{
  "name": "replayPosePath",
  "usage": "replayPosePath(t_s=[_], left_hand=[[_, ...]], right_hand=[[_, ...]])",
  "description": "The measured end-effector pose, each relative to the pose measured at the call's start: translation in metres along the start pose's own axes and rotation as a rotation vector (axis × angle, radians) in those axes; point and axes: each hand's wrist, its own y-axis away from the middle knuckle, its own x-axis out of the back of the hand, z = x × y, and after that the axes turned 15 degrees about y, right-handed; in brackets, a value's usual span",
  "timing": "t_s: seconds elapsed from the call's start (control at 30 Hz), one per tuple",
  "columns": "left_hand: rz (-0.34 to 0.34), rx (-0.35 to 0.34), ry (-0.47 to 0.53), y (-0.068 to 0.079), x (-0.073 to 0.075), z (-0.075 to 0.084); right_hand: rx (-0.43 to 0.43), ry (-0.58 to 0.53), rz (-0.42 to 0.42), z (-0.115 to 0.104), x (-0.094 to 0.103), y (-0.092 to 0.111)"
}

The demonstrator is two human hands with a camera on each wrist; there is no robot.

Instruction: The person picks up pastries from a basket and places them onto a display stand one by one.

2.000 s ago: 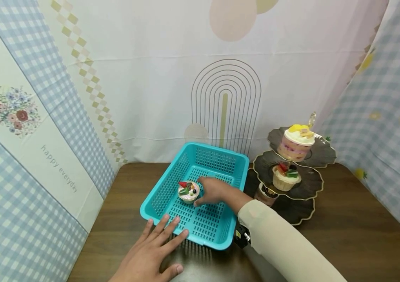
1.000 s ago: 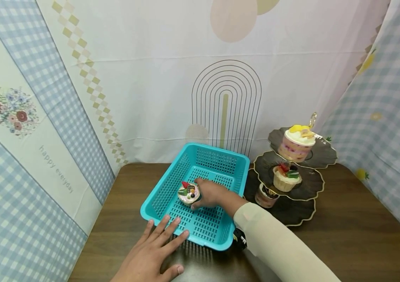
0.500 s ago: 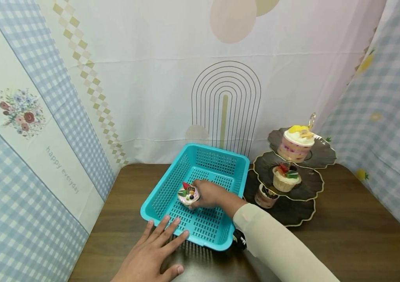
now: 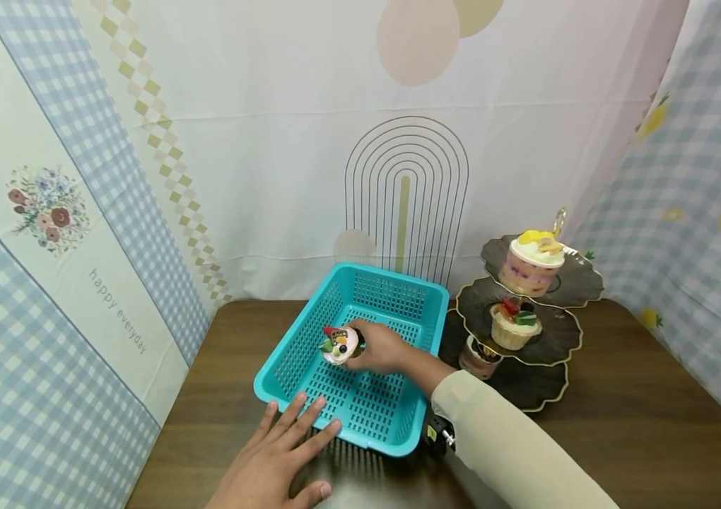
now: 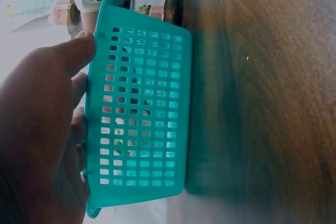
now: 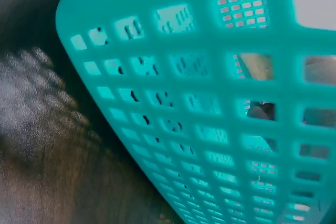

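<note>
In the head view my right hand [image 4: 378,348] reaches into a turquoise plastic basket [image 4: 399,437] and grips a cupcake [image 4: 340,346] by its side. The cupcake has pale cream with red, green and dark toppings, and it tilts a little. Whether its base touches the basket floor cannot be seen. My left hand [image 4: 271,456] lies spread at the near rim. In the left wrist view the fingertips of the left hand [image 5: 42,114] touch the rim of the basket [image 5: 181,129]. The perforated basket wall [image 6: 205,40] fills most of the right wrist view and largely hides the right hand.
Right of the basket stands a dark, gold-edged tiered stand [image 4: 564,332]. It bears a yellow-topped dessert cup [image 4: 529,268], a fruit-topped cupcake [image 4: 513,329] and a dark-topped dessert cup [image 4: 478,359]. Patterned cloths [image 4: 271,177] enclose the wooden table [image 4: 208,403].
The right hand has closed round the cupcake, which now tilts and sits slightly farther back in the head view. The left hand stays at the rim. The head view has shifted slightly.
</note>
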Motion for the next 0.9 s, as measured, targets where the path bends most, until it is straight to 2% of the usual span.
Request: replayPosePath(t_s=[0.33, 0.77, 0.9], left_hand=[[-0.010, 0.005, -0.004, -0.001, 0.000, 0.002], [-0.045, 0.063, 0.041, -0.001, 0.002, 0.004], [-0.050, 0.071, 0.035, -0.001, 0.003, 0.003]], right_hand=[[0.041, -0.093, 0.016, 0.003, 0.022, 0.022], [0.060, -0.142, 0.081, 0.011, 0.044, 0.057], [0.038, -0.139, 0.100, 0.014, 0.051, 0.069]])
